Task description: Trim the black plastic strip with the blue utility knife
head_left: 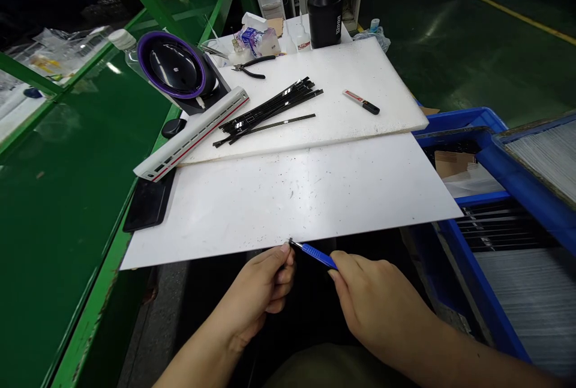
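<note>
My right hand (375,298) grips a slim blue-handled tool (318,255), which looks like a craft knife. Its metal tip points left, towards my left hand (267,283). The fingers of that hand are curled, thumb against forefinger, at the front edge of the white board (288,196). A tiny dark piece (290,241) shows at the fingertips, touching or very near the tool's tip; its kind is too small to tell. Farther back, several glossy black strips (270,109) lie in a loose pile on a thick white foam slab (351,76).
A red-and-black cutter (361,102) and black-handled pliers (254,67) lie on the slab. To the left are a white slotted bar (193,133), a purple-rimmed fan (173,67) and a black phone (150,199). A black bottle (324,13) stands behind. Blue crates (477,256) flank the right.
</note>
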A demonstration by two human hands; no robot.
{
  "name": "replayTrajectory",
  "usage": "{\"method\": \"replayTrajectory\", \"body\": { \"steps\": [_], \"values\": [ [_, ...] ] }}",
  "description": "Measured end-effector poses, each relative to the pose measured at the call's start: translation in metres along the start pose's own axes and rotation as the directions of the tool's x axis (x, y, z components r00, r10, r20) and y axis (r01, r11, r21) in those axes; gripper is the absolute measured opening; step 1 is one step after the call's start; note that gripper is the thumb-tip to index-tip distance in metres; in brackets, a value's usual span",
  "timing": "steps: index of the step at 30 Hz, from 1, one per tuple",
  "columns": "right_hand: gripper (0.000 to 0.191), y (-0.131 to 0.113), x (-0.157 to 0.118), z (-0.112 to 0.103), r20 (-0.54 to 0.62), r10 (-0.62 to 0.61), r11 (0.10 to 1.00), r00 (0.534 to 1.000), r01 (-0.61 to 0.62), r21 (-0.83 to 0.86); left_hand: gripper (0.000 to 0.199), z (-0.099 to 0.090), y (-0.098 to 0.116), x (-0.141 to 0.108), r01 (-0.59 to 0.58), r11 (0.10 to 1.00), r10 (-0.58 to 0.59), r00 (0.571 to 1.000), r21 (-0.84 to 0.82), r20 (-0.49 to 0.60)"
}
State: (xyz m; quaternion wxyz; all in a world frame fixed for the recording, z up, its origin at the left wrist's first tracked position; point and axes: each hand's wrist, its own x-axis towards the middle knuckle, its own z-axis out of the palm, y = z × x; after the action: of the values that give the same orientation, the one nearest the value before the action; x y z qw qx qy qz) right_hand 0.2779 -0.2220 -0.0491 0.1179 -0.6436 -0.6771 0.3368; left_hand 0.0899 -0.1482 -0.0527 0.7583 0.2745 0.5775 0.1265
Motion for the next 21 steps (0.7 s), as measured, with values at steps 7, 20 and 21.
{"method": "replayTrajectory", "body": {
  "steps": [7,20,21],
  "values": [
    [0.023,0.0,0.001,-0.002,0.015,0.037,0.999,0.999,-0.038,0.006,0.031,0.0,0.0,0.0,0.004,1.0,-0.004,1.0,-0.009,-0.011],
    [0.02,0.004,0.001,0.011,-0.03,-0.025,0.973,0.999,0.018,-0.232,0.03,0.001,0.001,0.001,-0.004,1.0,0.004,1.0,-0.001,-0.009],
    [0.02,0.004,0.0,0.014,-0.042,-0.036,0.963,0.998,0.023,-0.269,0.03,0.002,0.001,0.0,-0.005,1.0,0.005,1.0,0.002,-0.01]
  ]
}}
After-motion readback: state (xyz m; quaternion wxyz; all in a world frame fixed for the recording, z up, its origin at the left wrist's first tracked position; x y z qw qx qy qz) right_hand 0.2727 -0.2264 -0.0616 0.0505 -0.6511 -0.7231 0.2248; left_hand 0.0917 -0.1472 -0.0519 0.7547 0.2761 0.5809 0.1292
